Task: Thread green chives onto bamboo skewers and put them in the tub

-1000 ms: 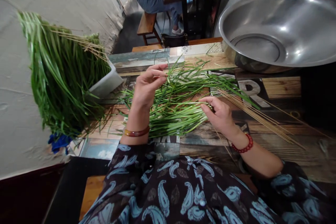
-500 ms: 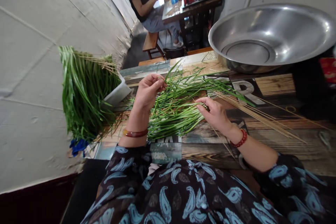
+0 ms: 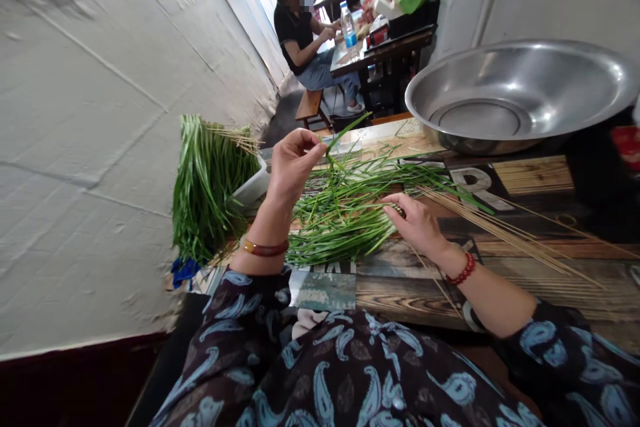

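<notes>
My left hand [image 3: 295, 163] is raised above the loose garlic chives, thumb and forefinger pinching a thin green chive blade [image 3: 353, 125] that sticks up to the right. Below it the chives [image 3: 335, 243] lie in a loose heap on the table. My right hand [image 3: 417, 225] rests low at the heap's right side, fingers curled closed about the pale stem ends; its fingertips are partly hidden. Beside that hand, several thin bamboo skewers [image 3: 515, 233] lie fanned out to the right. A thin stick [image 3: 435, 280] extends below it toward the table's near edge.
At left, a white container [image 3: 253, 188] holds skewered chives [image 3: 210, 197] that hang over its side, close to the wall. A wide steel basin [image 3: 520, 100] stands at the back right. Beyond, a person [image 3: 300, 40] sits at another table with a water bottle [image 3: 349, 33].
The view has tilted up and swung left. My left hand has lifted slightly from the heap with the chive blade. My right hand stays at the stem ends.
</notes>
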### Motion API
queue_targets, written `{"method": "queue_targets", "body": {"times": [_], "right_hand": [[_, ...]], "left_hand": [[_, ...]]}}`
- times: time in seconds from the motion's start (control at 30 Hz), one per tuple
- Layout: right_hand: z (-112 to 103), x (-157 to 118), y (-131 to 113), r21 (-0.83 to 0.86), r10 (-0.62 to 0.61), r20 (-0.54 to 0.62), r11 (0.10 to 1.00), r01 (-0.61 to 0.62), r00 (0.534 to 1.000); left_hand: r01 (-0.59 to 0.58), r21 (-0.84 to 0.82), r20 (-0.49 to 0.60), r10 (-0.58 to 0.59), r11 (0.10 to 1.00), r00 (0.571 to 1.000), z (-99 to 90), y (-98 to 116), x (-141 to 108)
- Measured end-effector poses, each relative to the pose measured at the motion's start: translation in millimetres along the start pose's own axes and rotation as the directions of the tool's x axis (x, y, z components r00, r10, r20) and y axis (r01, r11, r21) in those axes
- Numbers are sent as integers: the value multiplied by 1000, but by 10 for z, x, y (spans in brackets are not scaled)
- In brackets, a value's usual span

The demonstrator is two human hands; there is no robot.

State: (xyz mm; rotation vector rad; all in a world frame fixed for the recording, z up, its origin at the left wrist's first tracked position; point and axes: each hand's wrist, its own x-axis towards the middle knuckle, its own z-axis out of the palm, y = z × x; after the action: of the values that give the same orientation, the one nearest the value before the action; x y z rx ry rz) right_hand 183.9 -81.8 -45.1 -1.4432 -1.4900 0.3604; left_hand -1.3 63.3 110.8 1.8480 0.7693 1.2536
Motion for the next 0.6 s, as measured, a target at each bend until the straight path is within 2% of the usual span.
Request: {"method": "queue_targets", "body": {"times": [0.13, 0.2, 0.27, 0.33, 0.6], "right_hand": [[0, 2, -6, 15, -11, 10, 1000, 10, 1000], [-1, 3, -9, 16, -13, 9, 1000, 13, 1000], [-2, 1, -14, 13, -13, 3, 1000, 12, 1000], [-3, 0, -18, 13, -13, 3, 1000, 13, 1000], [7, 5, -9, -16, -21, -1, 1000, 21, 1000]], "left_hand": [[-67, -92, -29, 64, 993, 998, -26, 134, 149], [-68, -117, 17, 70, 991, 997, -33, 149, 212], [-44, -63, 90, 49, 997, 995, -31, 142, 261], [-16, -33, 111, 20, 999, 994, -26, 146, 298], [96, -223, 85, -79, 970, 993, 1, 260, 449]]}}
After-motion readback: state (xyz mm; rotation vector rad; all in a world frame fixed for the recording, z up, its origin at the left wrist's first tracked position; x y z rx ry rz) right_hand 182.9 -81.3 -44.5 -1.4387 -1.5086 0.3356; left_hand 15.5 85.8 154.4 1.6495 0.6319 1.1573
